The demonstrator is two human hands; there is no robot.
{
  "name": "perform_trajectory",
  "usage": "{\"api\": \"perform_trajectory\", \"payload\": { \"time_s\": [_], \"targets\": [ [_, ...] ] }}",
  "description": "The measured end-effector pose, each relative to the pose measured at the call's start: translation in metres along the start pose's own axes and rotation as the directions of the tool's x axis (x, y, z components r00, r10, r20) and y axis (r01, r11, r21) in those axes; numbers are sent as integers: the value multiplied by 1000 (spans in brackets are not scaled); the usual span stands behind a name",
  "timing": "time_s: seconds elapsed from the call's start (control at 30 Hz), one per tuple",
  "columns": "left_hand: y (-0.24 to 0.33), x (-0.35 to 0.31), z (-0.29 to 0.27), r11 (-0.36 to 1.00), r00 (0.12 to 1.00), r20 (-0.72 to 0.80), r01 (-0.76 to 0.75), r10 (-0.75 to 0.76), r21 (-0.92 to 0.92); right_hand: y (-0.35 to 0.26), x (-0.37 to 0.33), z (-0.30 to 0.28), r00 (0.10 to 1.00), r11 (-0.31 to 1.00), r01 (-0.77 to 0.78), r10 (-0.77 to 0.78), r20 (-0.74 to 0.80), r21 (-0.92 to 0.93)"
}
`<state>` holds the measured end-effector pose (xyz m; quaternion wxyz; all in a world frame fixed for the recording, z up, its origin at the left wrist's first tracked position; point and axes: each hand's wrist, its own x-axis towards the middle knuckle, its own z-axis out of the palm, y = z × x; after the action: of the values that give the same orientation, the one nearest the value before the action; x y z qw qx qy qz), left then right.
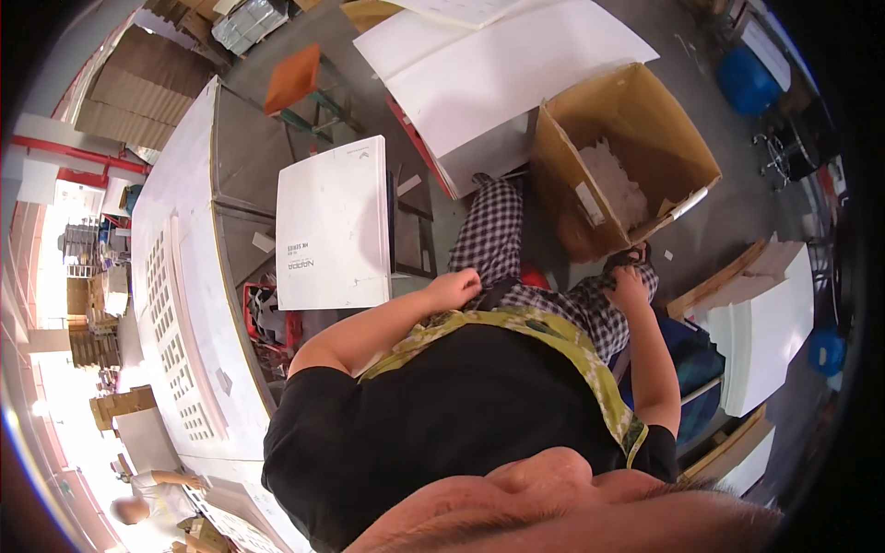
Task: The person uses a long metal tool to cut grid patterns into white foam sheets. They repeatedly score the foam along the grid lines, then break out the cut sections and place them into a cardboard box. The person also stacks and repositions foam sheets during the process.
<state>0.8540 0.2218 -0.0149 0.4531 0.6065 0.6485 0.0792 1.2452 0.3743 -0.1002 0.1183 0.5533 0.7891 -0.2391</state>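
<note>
My left hand [456,288] is closed, held at my lap beside the edge of a yellow-green apron [562,334]. What its fingers hold, if anything, is hidden. My right hand [629,289] rests on the checkered trousers [489,226] near my right knee, thumb apart from the fingers, with nothing seen in it. Just left of my left hand stands a stack topped by a white printed board [334,226]. Beyond my knees, a large open cardboard box [627,152] has pale scraps at its bottom.
Large white sheets [498,74] lie on a stack ahead. An orange-topped stool [293,78] stands at the far left. A long white worktable [175,276] runs along the left, with another person [152,498] beyond it. White boards [765,323] are stacked at right, near a blue container [751,78].
</note>
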Motion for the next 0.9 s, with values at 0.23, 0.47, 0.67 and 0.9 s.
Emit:
{"api": "perform_trajectory", "payload": {
  "time_s": [0.23, 0.47, 0.67, 0.9],
  "targets": [
    [-43, 90, -25, 847, 897, -274, -174, 347, 503, -2, 10, 21, 988, 990, -105, 114, -103, 91],
    [-20, 137, -25, 919, 934, -202, -218, 294, 330, -58, -48, 4, 984, 989, -96, 77, 161, 109],
    [-1, 143, -43, 945, 946, -36, -319, 322, 75, -66, -24, -20, 944, 999, 44, -31, 328, -30],
    [-70, 225, -253, 980, 703, -711, -155, 21, -124, -138, 103, -64, 893, 848, 208, -368, 260, 487]
  ]
}}
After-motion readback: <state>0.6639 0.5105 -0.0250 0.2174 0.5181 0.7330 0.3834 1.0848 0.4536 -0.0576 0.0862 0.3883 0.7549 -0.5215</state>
